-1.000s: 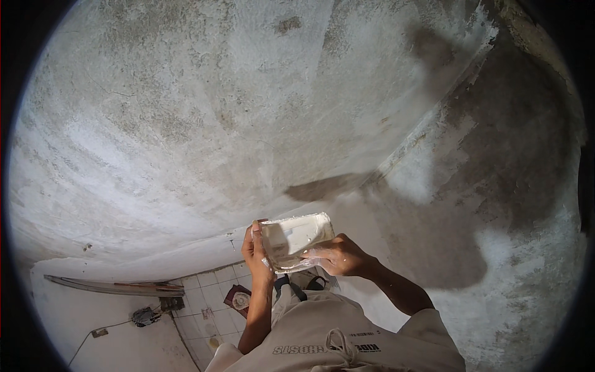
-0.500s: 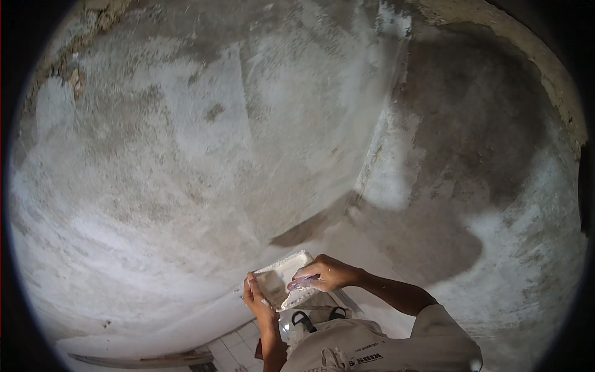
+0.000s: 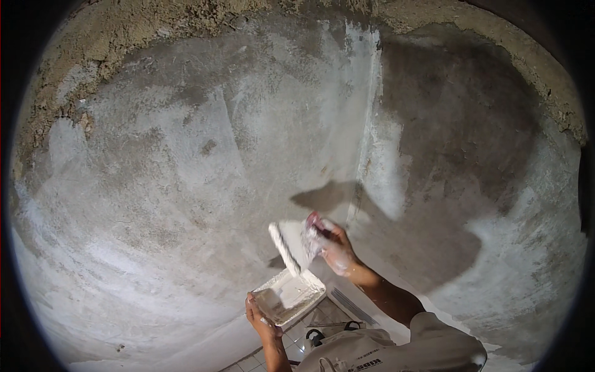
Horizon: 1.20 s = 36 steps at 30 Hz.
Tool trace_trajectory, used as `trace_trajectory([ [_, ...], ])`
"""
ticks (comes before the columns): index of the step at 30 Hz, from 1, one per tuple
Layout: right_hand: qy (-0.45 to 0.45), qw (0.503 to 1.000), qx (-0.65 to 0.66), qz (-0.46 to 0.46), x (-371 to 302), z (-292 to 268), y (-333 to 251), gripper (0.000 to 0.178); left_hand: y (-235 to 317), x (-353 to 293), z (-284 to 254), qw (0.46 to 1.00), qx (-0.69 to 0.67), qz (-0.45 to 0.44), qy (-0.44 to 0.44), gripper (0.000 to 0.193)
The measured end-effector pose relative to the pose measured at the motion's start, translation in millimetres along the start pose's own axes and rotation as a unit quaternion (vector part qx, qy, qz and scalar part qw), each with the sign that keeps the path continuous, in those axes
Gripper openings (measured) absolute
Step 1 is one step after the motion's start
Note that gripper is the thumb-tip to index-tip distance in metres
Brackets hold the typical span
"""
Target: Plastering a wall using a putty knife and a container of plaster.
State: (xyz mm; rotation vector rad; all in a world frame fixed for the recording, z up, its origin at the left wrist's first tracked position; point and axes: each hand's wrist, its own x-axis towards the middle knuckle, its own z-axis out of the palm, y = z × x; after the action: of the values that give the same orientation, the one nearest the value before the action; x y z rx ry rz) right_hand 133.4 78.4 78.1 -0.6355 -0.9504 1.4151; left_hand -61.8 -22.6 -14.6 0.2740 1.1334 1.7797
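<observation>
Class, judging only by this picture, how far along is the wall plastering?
Done: pale skim covers much of the wall and the corner strip. In hand: the right hand lifts a loaded trowel; the left hand holds the plaster board. Left: the darker right-hand wall and the rough brown top edge.

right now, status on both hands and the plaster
Right hand shut on white-coated flat trowel, raised near grey plastered wall. Left hand shut on plaster-smeared square hawk board. Nothing between.

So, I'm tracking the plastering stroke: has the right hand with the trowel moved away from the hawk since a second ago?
Yes. The right hand lifted the trowel off the hawk, toward the wall corner.
</observation>
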Motion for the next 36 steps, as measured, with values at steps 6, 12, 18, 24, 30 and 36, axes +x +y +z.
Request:
trace_trajectory([
  [6,0.164,0.919,-0.086,-0.349,53.1,53.1,-84.0,0.019,7.7,-4.1,-13.0,0.999,0.021,-0.007,-0.04,0.046],
  [12,0.187,0.701,-0.36,-0.587,107.0,104.8,-92.3,0.034,21.3,-14.5,-17.9,1.0,0.026,-0.002,-0.009,0.044],
  [18,0.129,0.665,-0.438,-0.591,93.4,112.6,-38.8,0.031,25.8,-10.8,-25.1,1.0,0.016,0.008,0.006,0.044],
  [24,0.211,0.762,-0.281,-0.544,89.7,87.4,-84.8,0.024,27.1,-9.2,-24.7,0.999,0.026,0.037,0.005,0.044],
  [30,0.267,0.746,-0.318,-0.521,124.4,84.9,-109.6,0.028,13.4,-17.8,-36.6,0.999,0.0,0.047,0.023,0.042],
  [36,0.122,0.724,-0.366,-0.571,89.8,116.0,-53.9,0.024,17.6,-25.4,-20.1,0.997,0.008,0.056,0.053,0.04],
])
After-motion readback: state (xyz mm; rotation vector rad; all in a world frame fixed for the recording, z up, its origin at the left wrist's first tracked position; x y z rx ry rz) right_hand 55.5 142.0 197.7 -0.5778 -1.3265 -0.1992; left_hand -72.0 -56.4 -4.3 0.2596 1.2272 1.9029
